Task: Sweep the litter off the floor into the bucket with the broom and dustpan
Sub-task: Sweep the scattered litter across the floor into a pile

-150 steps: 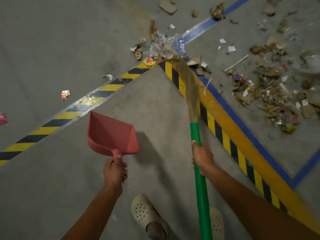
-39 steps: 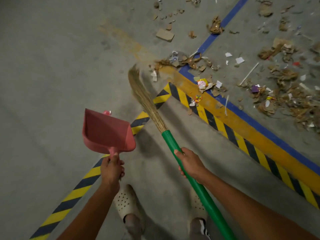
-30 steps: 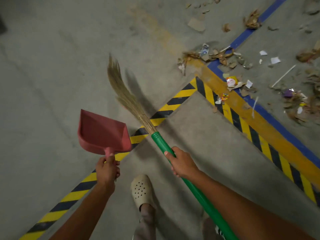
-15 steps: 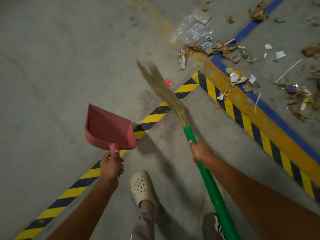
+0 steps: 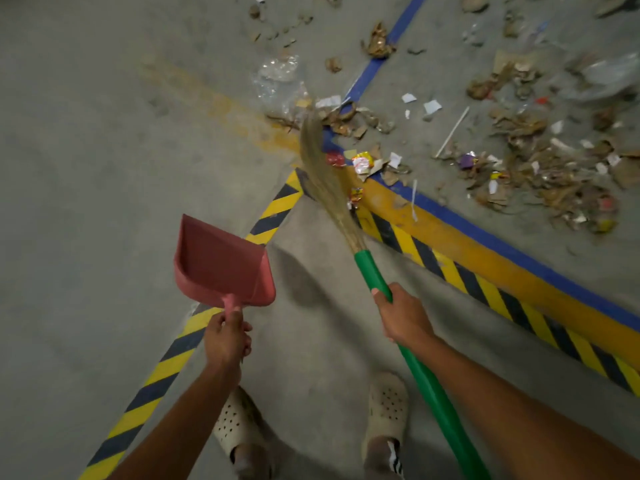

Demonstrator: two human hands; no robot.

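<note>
My right hand (image 5: 403,315) has its fingers (image 5: 379,294) curled fully round the green handle of the broom (image 5: 367,265), low down near where the bristles (image 5: 325,178) begin. I judge that grip gives me short, controlled strokes rather than long loose ones. The bristles reach forward to the corner where the hazard tape (image 5: 166,362) meets the blue line (image 5: 374,64). Their tips lie against the nearest wrappers (image 5: 360,162), a red one and a yellow-and-white one, with torn cardboard scraps just beyond.

My left hand (image 5: 227,337) grips the short stem of the red dustpan (image 5: 221,261), fingers closed tight around it. The pan is held up off the floor (image 5: 86,168), mouth pointing away from me and empty. I'd say it waits there because nothing is gathered tightly enough to scoop yet.

The main heap of litter (image 5: 540,168) lies well apart to the right, past the yellow band (image 5: 485,258), and a clear plastic bag (image 5: 277,81) lies just beyond the bristle tips. I seem to be herding the stray pieces toward that heap first. The bucket is not in view, so the task looks far from done
</note>
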